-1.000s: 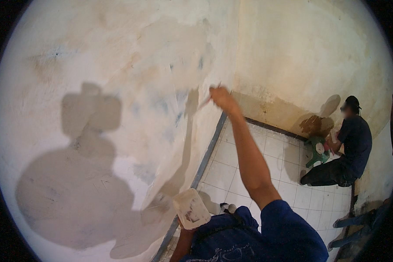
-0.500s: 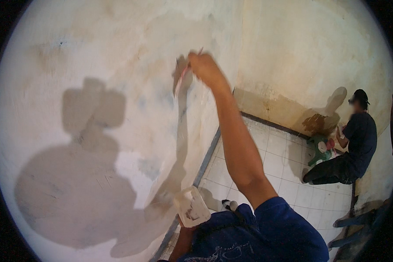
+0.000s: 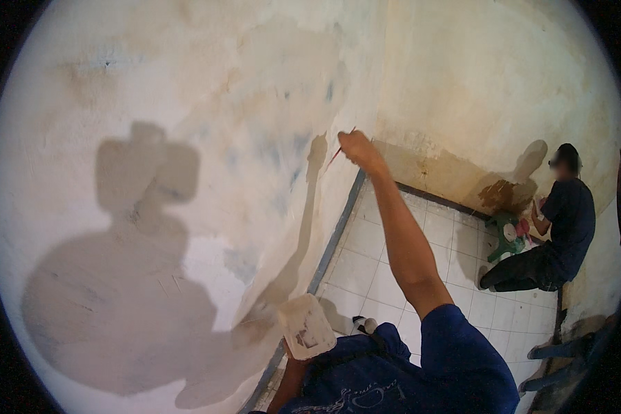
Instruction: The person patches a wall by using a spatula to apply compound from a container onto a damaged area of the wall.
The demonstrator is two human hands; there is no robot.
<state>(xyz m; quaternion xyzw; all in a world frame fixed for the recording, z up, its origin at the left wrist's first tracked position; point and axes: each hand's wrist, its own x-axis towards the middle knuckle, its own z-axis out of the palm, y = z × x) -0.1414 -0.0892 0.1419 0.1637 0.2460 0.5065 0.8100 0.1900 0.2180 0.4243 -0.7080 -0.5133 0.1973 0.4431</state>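
My right hand (image 3: 359, 150) is closed around a thin reddish scraper (image 3: 333, 157), seen nearly edge-on. Its lower end is close to the pale wall (image 3: 255, 90) on my left, near the room's corner; whether it touches cannot be made out. Low in front of my body, my left hand (image 3: 290, 352) grips a whitish square plastic tub (image 3: 303, 307) from beneath and the side, its fingers mostly hidden. Some greyish-brown residue lies in the tub's bottom. Grey and bluish smears mark the wall around the scraper.
A co-worker (image 3: 573, 214) squats by the far wall, beside a green stool (image 3: 507, 238) with things on it. White floor tiles (image 3: 366, 238) meet a dark skirting strip (image 3: 331, 252). Another person's legs (image 3: 566, 359) show at lower right. My shadow (image 3: 131, 290) covers the left wall.
My right hand has moved down and to the right with the scraper, toward the corner. The tub in my left hand has shifted only slightly.
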